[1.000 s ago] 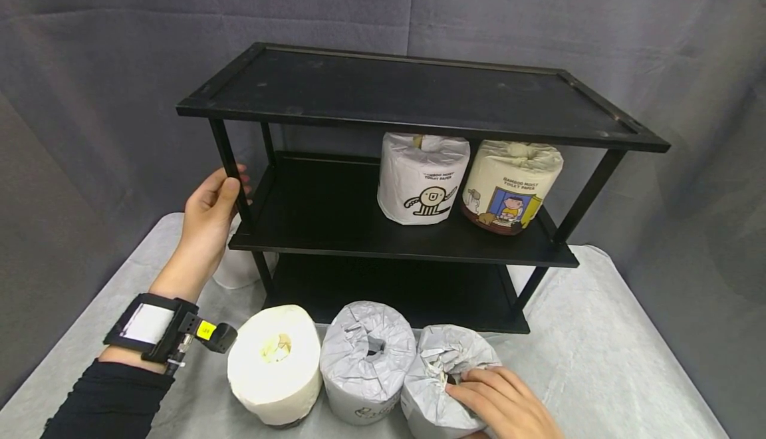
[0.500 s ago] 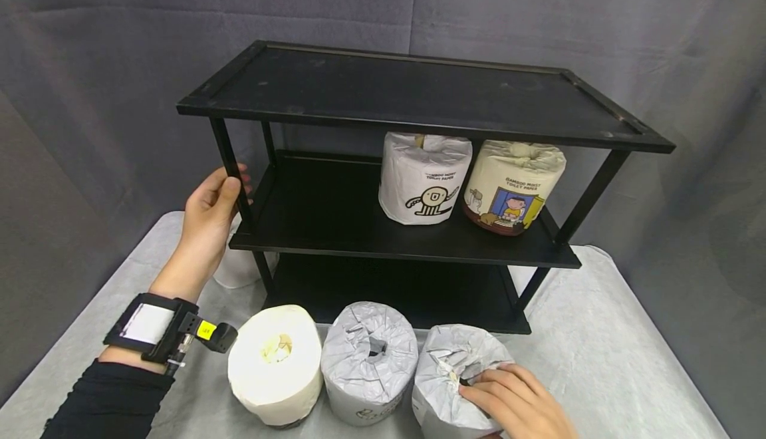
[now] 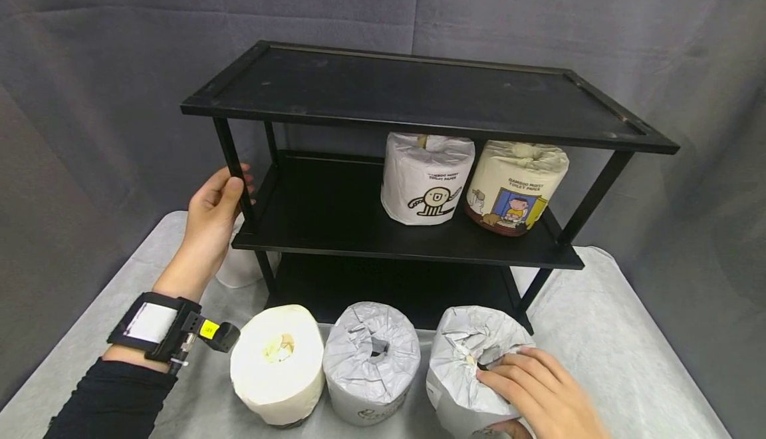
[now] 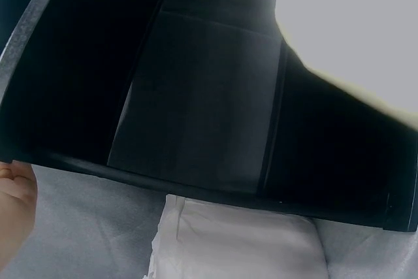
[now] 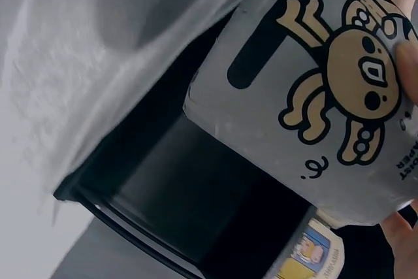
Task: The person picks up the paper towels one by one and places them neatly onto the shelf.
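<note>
My left hand point(image 3: 209, 219) holds the left front post of a black three-tier shelf rack point(image 3: 413, 93), thumb in front and fingertips showing behind it. At the front right, my right hand point(image 3: 547, 392) grips a white-wrapped toilet paper roll point(image 3: 461, 386) by its top rim, fingers at the core hole and thumb on the side. In the right wrist view that toilet paper roll point(image 5: 261, 102) shows a cartoon figure and appears tilted, over the dark shelf. Two more toilet paper rolls, one cream point(image 3: 275, 372) and one white point(image 3: 371, 366), stand to its left.
On the middle tier a white roll point(image 3: 426, 179) and a cream roll with a cartoon picture point(image 3: 514, 189) stand toward the right. Another white roll point(image 3: 239, 266) is partly hidden behind the left post. The bottom tier point(image 3: 383, 286) lies behind the front rolls.
My right hand has moved right and slightly up with the toilet paper roll, opening a gap from the middle roll. My left hand keeps its hold on the post.
</note>
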### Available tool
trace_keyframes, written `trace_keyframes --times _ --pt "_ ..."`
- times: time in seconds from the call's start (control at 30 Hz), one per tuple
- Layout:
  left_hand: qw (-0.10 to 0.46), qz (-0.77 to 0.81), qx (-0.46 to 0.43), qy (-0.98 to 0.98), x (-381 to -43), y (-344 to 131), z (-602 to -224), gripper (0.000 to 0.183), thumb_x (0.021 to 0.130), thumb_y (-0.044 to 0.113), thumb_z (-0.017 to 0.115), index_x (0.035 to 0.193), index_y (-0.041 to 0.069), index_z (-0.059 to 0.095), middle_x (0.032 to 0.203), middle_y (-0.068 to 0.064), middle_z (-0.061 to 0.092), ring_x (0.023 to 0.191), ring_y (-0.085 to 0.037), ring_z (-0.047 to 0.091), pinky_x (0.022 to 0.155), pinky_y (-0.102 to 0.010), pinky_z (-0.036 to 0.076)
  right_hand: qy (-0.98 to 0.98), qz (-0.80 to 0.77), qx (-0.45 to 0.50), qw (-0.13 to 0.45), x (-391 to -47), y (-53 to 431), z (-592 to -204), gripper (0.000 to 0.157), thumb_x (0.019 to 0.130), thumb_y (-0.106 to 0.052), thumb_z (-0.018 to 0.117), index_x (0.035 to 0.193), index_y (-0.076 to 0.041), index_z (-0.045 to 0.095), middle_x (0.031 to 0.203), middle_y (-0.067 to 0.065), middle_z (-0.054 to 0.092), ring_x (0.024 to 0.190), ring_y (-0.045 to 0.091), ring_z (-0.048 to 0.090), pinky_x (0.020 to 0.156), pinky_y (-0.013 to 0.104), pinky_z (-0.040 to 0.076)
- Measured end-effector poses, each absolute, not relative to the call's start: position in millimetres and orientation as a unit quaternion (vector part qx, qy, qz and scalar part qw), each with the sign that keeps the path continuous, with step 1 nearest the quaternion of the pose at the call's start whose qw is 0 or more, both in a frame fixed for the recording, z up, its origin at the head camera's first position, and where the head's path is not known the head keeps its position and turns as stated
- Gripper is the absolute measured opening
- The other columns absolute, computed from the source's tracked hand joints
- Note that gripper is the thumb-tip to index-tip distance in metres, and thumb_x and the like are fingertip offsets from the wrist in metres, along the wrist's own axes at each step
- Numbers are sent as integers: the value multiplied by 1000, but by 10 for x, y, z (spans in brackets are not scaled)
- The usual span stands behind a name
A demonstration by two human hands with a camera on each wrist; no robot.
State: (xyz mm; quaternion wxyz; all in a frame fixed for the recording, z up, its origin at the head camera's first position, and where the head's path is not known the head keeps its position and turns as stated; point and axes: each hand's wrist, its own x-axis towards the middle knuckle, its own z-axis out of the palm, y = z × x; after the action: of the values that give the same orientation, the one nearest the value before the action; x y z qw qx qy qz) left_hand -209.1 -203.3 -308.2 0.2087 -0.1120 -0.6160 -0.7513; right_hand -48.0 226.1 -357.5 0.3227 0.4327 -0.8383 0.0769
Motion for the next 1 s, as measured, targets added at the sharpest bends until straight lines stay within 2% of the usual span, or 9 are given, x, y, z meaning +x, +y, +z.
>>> trace_keyframes --times 0.07,0.33,0.57,0.7,1.0 --pt "206 -751 -111 -617 -2095 -2036 -3086 21 91 23 55 109 15 62 97 9 59 92 -7 55 85 -11 47 -844 64 430 312 -472 2277 -3514 50 97 -49 35 107 -10 65 89 -1 69 90 17 56 117 19 12" --pt "204 -752 -117 -616 -2092 -2035 -3094 22 91 23 54 110 14 62 98 9 59 93 -8 56 86 -11 45 -861 55 414 291 -436 2301 -3258 51 91 -55 44 108 -12 66 91 -3 70 91 16 56 117 16 10" --pt "204 -755 -118 -612 -2087 -2042 -3088 22 91 22 55 110 14 62 98 8 59 93 -8 55 86 -11 46 -827 81 429 353 -431 2234 -3126 50 96 -48 40 103 -7 68 88 0 70 92 17 56 116 21 19" --pt "206 -757 -117 -609 -2090 -2036 -3083 20 92 22 54 109 15 62 98 8 59 92 -9 55 85 -12 47 -822 87 430 363 -416 2201 -3054 49 97 -46 40 101 -6 68 86 2 70 91 17 56 117 22 20" --pt "208 -752 -111 -615 -2093 -2027 -3087 20 91 23 55 108 16 62 98 8 59 93 -8 55 85 -11 47 -843 82 416 331 -354 2144 -2907 50 95 -50 40 106 -10 68 90 0 71 92 17 57 116 20 17"
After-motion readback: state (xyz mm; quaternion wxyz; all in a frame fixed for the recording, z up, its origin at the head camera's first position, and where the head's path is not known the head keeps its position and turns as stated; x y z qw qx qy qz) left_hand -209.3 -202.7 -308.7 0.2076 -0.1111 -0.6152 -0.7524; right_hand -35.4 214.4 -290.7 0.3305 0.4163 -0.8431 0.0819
